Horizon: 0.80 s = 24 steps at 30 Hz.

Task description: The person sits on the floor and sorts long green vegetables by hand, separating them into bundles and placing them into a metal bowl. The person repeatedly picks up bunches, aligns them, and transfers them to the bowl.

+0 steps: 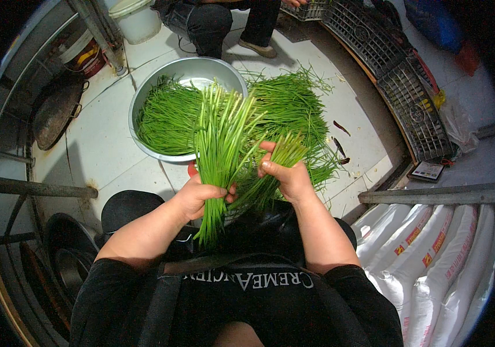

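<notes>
My left hand [199, 196] grips a thick bunch of green chives [219, 152] near its lower part, the pale stem ends pointing away from me. In my right hand [288, 173] is a smaller bunch of chives [290, 151], its stem ends up beside the thumb and its leaves hanging down towards my lap. Just beyond my left hand stands a round metal basin [136, 141] with more chives [167, 117] lying in it. A large loose pile of chives [293, 99] rests on the tiled floor, right of the basin.
A person [208, 26] in dark trousers sits beyond the basin, near a white lidded bucket [141, 26]. Black plastic crates [412, 102] line the right. White sacks [429, 269] are stacked at the lower right. A dark pan [56, 115] leans at the left, by a metal pole [43, 188].
</notes>
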Available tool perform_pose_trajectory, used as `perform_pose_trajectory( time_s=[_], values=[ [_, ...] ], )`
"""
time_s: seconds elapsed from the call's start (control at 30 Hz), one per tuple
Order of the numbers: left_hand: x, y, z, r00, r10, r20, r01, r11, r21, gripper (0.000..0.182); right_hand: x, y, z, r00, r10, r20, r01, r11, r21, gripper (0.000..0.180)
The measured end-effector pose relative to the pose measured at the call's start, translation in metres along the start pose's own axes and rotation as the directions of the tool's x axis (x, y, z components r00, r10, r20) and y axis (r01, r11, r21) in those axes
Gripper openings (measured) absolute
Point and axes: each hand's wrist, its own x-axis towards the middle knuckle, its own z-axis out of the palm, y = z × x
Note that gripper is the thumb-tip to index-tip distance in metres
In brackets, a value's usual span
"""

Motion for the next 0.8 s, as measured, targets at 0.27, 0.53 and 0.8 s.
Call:
perform_pose_trajectory(
  time_s=[0.27, 0.53, 0.8],
  values=[
    [0.001, -0.006, 0.001, 0.995, 0.031, -0.091, -0.014, 0.982, 0.188, 0.033, -0.001, 0.004, 0.002, 0.996, 0.068, -0.050, -0.071, 0.995, -0.067, 0.017],
    [0.007, -0.005, -0.002, 0.975, 0.083, -0.206, -0.034, 0.973, 0.228, 0.031, 0.002, -0.001, -0.016, 0.999, 0.035, 0.026, -0.042, 0.943, 0.329, 0.018],
    [0.012, -0.004, -0.008, 0.959, 0.146, -0.243, -0.106, 0.980, 0.171, 0.031, 0.004, -0.011, -0.029, 0.989, -0.079, 0.121, 0.003, 0.848, 0.530, 0.015]
  ],
)
